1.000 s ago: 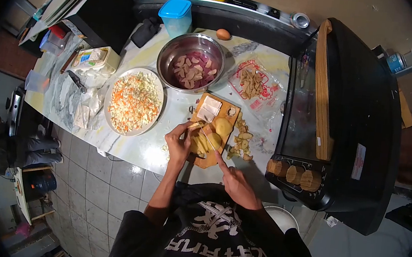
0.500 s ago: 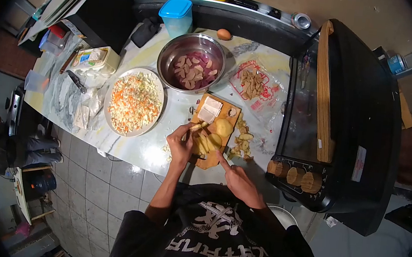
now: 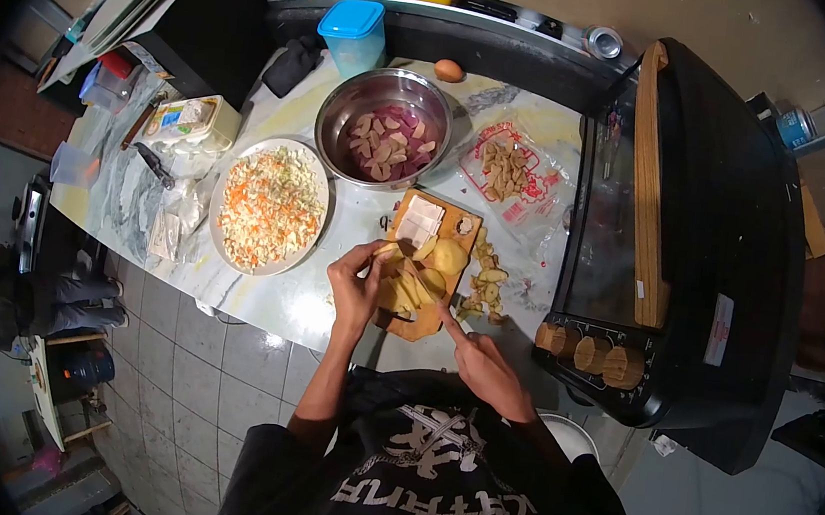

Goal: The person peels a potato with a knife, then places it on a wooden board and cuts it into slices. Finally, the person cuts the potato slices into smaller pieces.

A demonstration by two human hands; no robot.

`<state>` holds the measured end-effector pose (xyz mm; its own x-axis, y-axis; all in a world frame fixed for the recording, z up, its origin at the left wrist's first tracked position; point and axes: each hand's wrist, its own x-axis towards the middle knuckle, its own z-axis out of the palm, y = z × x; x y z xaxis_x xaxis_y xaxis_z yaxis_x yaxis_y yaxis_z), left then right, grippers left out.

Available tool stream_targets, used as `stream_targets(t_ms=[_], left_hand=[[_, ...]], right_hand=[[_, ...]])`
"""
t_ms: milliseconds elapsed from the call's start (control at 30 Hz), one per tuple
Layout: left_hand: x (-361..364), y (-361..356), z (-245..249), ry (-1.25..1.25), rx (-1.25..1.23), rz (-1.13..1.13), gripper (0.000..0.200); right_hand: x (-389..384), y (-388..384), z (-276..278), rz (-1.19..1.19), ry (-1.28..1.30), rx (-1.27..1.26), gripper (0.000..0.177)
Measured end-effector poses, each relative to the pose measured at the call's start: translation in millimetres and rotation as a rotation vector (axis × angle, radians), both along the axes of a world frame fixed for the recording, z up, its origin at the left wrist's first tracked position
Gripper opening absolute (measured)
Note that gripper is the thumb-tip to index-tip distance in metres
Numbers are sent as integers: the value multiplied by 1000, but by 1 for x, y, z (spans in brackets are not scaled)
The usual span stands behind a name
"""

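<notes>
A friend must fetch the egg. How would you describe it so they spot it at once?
Start at the big black oven on the right. Left of it stands a steel bowl of chopped pieces; the egg lies just behind its rim, right of the blue-lidded tub. It is the only small, whole brown oval.

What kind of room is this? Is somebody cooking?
Most likely a home kitchen. A pale marbled counter holds a wooden cutting board with yellow potato slices, a round steel bowl of chopped food, and a big black oven stands beside them.
</notes>
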<state>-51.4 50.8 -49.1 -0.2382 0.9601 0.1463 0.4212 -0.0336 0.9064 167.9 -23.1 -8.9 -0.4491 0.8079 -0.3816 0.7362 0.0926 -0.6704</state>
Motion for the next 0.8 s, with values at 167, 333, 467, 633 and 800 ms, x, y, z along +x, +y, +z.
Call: stream_targets(t_ms=[167,333,467,633,800], left_hand=[[3,2,4,2,32,-78,16],[1,0,-10,-4,81,-47,17],[5,-1,-7,-15,68,-41,18],[7,-1,-11,19,90,-21,16],[10,-2,-14,18,126,10,18]], right_hand=[[0,2,15,-54,30,-60,74],[2,-3,11,-70,110,85,75],[-1,-4,20,-92,148,54,75],[-3,-10,23,-77,178,125,74],[-5,-11,26,-66,159,122,75]])
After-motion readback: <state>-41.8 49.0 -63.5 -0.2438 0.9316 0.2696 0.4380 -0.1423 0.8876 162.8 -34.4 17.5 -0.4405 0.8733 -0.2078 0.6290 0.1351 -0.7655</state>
